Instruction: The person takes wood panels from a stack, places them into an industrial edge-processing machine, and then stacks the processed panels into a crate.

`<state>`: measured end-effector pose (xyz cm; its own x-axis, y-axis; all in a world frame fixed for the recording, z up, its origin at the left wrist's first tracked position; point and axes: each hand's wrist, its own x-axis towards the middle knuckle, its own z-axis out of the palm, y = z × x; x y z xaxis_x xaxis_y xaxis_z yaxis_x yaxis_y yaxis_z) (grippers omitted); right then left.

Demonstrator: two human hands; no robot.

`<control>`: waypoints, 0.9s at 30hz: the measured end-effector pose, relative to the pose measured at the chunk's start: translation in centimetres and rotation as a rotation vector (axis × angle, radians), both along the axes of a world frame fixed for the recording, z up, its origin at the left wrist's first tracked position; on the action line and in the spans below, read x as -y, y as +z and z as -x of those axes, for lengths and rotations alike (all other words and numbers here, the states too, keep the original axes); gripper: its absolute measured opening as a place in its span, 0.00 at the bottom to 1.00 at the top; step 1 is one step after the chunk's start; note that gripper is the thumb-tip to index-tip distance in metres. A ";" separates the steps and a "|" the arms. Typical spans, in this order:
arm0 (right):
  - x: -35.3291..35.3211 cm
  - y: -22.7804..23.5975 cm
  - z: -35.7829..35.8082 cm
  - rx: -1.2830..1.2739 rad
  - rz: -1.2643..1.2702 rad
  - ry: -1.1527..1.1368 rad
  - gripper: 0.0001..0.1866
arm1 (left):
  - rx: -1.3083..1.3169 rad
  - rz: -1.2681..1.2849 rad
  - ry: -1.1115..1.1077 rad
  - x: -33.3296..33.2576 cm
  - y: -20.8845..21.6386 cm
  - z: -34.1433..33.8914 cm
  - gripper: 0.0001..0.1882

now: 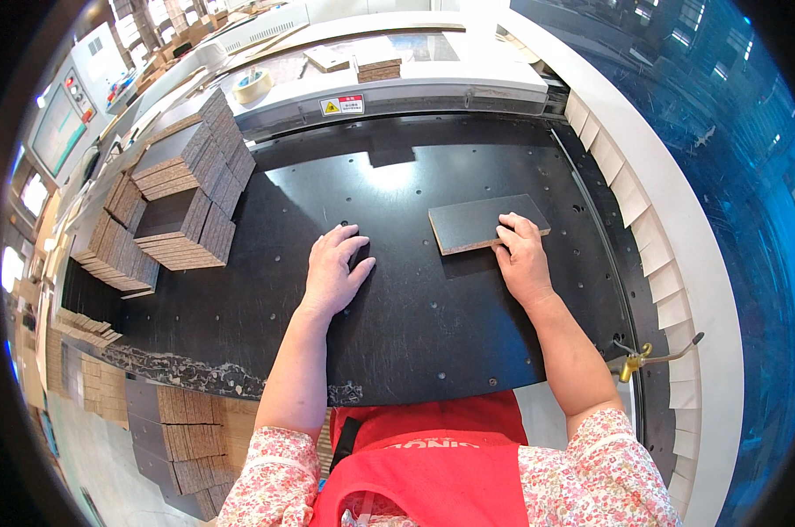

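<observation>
My right hand (524, 263) grips the near right part of a small dark-faced chipboard panel (469, 225), thumb at its near edge and fingers on top. The panel's speckled brown edge faces me, and a shadow lies just under it. To its left, my left hand (332, 270) is over the black work table (397, 325), with thumb and fingers apart and nothing in them. Whether the left fingertips touch the surface I cannot tell.
Stacks of similar chipboard panels (180, 230) stand at the table's left side, with more panels (187, 439) below its front edge. A brass-coloured valve (630, 364) sticks out near right. Across the back runs a machine beam (433, 90) carrying a tape roll (252, 86) and small panels (378, 66).
</observation>
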<state>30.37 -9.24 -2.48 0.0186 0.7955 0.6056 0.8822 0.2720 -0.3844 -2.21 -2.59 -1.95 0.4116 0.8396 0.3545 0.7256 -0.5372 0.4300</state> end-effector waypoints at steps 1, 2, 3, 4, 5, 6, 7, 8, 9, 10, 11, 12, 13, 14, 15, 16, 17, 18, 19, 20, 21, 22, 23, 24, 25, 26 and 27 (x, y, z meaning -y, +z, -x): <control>0.0 0.0 0.0 0.000 0.000 0.001 0.12 | 0.002 -0.001 0.000 0.0 0.0 0.0 0.20; 0.0 0.0 0.0 0.000 -0.001 0.002 0.12 | 0.003 -0.003 0.001 0.0 0.0 0.0 0.20; 0.0 0.1 0.0 0.001 -0.001 0.003 0.12 | 0.005 -0.004 0.001 0.1 0.1 0.0 0.20; 0.0 0.1 0.0 0.003 0.003 0.000 0.12 | -0.010 -0.003 0.005 0.1 0.1 0.0 0.20; 0.0 0.1 0.0 0.005 0.008 -0.003 0.12 | -0.026 -0.003 0.009 0.1 0.2 -0.1 0.20; 0.1 0.1 0.1 0.007 0.012 -0.005 0.13 | -0.041 -0.002 0.013 0.1 0.3 -0.1 0.20; 0.1 0.1 0.1 0.008 0.012 -0.007 0.13 | -0.041 0.000 0.013 0.2 0.3 -0.1 0.20; 0.1 0.2 0.1 0.009 0.012 -0.009 0.13 | -0.041 0.002 0.013 0.2 0.3 -0.1 0.20; 0.1 0.2 0.1 0.010 0.012 -0.011 0.13 | -0.041 0.004 0.013 0.2 0.3 -0.1 0.20; 0.1 0.2 0.1 0.010 0.014 -0.011 0.13 | -0.039 0.003 0.011 0.2 0.3 -0.1 0.20; 0.1 0.3 0.1 0.010 0.016 -0.011 0.13 | -0.037 0.002 0.008 0.1 0.2 -0.1 0.20; 0.1 0.3 0.1 0.010 0.017 -0.012 0.13 | -0.035 0.001 0.006 0.1 0.2 0.0 0.20; 0.1 0.3 0.2 0.010 0.018 -0.011 0.13 | -0.036 0.001 0.008 0.1 0.2 0.0 0.20; 0.1 0.3 0.2 0.009 0.019 -0.010 0.13 | -0.037 0.002 0.010 0.2 0.3 0.0 0.20; 0.1 0.3 0.2 0.009 0.020 -0.010 0.13 | -0.039 0.003 0.012 0.2 0.3 0.0 0.20; 0.1 0.3 0.2 0.007 0.019 -0.009 0.13 | -0.040 0.004 0.013 0.2 0.3 0.0 0.20; 0.1 0.3 0.2 0.005 0.018 -0.009 0.13 | -0.042 0.006 0.013 0.2 0.3 0.0 0.20; 0.1 0.2 0.2 0.004 0.018 -0.010 0.13 | -0.042 0.008 0.012 0.2 0.3 0.0 0.20; 0.1 0.2 0.1 0.009 0.014 -0.011 0.13 | -0.045 0.012 0.015 0.2 0.3 -0.1 0.20; 0.1 0.2 0.1 0.013 0.010 -0.012 0.13 | -0.048 0.016 0.018 0.2 0.3 -0.1 0.20; 0.1 0.2 0.1 0.017 0.006 -0.012 0.13 | -0.052 0.020 0.023 0.3 0.4 -0.2 0.20; 0.1 0.1 0.0 0.016 0.005 -0.011 0.12 | -0.052 0.018 0.020 0.2 0.4 -0.1 0.20; 0.0 0.1 0.0 0.016 0.004 -0.010 0.12 | -0.052 0.016 0.018 0.2 0.3 -0.1 0.20; 0.0 0.1 0.0 0.015 0.003 -0.009 0.12 | -0.053 0.014 0.015 0.2 0.3 -0.1 0.20; 0.0 0.1 0.1 0.014 0.004 -0.008 0.12 | -0.054 0.015 0.016 0.2 0.3 0.0 0.20; 0.0 0.1 0.1 0.013 0.005 -0.008 0.12 | -0.055 0.016 0.017 0.2 0.4 0.0 0.20; 0.0 0.1 0.1 0.013 0.006 -0.008 0.12 | -0.056 0.017 0.017 0.2 0.4 0.0 0.20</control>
<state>30.25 -9.25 -2.40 0.0174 0.7993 0.6007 0.8894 0.2622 -0.3746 -2.19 -2.83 -1.55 0.4159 0.8523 0.3172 0.7578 -0.5176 0.3973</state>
